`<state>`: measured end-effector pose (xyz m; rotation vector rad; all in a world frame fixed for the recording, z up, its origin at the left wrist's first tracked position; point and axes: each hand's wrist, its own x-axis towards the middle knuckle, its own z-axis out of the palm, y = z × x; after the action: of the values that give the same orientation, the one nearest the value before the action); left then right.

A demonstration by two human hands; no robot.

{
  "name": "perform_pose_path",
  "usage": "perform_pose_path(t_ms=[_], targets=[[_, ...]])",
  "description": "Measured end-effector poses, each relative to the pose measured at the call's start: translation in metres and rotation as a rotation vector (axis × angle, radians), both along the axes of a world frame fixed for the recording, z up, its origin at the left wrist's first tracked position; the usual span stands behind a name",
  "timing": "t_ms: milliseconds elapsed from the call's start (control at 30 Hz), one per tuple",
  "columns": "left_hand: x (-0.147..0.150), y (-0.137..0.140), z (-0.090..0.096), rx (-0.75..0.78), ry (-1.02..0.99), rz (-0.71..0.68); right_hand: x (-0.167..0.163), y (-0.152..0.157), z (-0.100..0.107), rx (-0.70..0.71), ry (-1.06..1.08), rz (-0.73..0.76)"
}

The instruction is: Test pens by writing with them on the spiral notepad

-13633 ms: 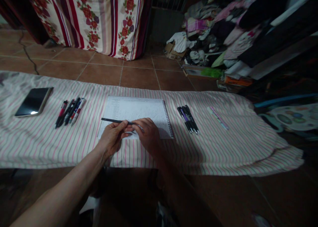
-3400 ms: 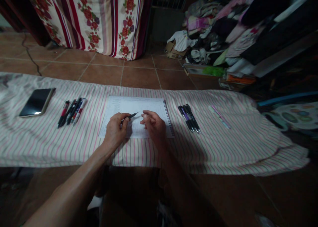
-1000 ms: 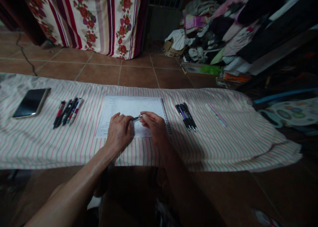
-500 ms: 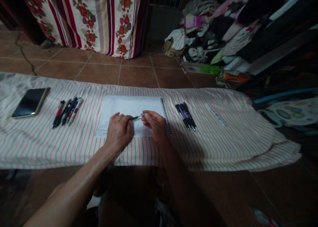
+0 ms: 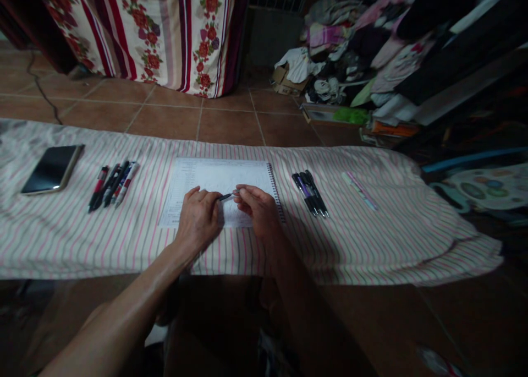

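Observation:
Both hands meet above a spiral notebook [image 5: 231,170] with printed and handwritten pages. A dark pen [image 5: 225,197] runs between them. My left hand [image 5: 198,212] is closed around the pen's dark end. The fingertips of my right hand [image 5: 256,202] pinch its other, lighter end; the small part there is mostly hidden by the fingers. Left of the notebook lies a group of several pens [image 5: 111,185], red, black and white. To its right, a second group of dark and purple pens [image 5: 310,192] lies side by side.
A phone or tablet [image 5: 53,169] lies at the left on the striped cloth [image 5: 371,245]. A pastel pen [image 5: 360,190] rests farther right. Beyond the table are a floral curtain [image 5: 173,36], a tiled floor [image 5: 165,118] and a heap of clothes [image 5: 350,41].
The hands and the pen hold almost the same pose. The whole view has shifted very slightly.

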<state>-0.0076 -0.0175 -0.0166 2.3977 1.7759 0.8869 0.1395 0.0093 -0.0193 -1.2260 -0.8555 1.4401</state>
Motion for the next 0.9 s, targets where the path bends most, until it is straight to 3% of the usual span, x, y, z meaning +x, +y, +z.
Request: perform_pose_path(t_ms=[667, 900], targets=[[0.0005, 0.0001, 0.0007, -0.004, -0.018, 0.003, -0.0058, -0.0002, -0.0041, 0.081, -0.146, 0.017], [0.0006, -0.0009, 0.0046, -0.102, -0.057, 0.007, -0.0049, -0.0019, -0.0013, 0.089, -0.149, 0.031]])
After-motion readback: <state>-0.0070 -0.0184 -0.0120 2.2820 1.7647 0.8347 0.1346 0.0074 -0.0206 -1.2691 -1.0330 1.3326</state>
